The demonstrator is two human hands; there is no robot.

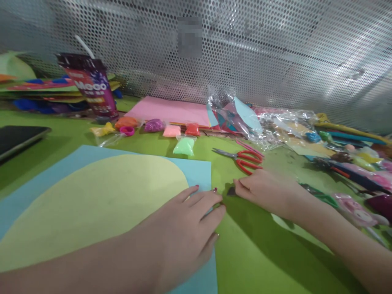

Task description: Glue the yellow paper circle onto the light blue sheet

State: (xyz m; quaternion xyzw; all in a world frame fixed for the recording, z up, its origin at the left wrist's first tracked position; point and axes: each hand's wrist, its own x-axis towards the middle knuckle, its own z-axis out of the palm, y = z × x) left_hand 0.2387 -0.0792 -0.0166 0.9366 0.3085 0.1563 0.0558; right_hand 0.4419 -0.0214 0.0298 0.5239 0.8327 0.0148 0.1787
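Note:
A pale yellow sheet with a curved edge [113, 200] lies on a light blue paper sheet [196, 169]. My left hand [186, 228] rests over the right side of both sheets, fingers spread and fingertips by the blue edge; nothing is held in it. Just right of that edge, low over the green tabletop, my right hand [263, 188] is closed in a pinch. A small dark piece [231, 191] shows at its fingertips, too blurred to name. Directly beyond the right hand lie red-handled scissors [241, 158], blades pointing left.
A purple Meco cup [90, 87] with a straw stands back left, near a phone [21, 139]. Small clay packets [184, 145] and pink paper [171, 110] line the back. Plastic wrapping [245, 120] and craft clutter fill the right, before a perforated metal panel [147, 49].

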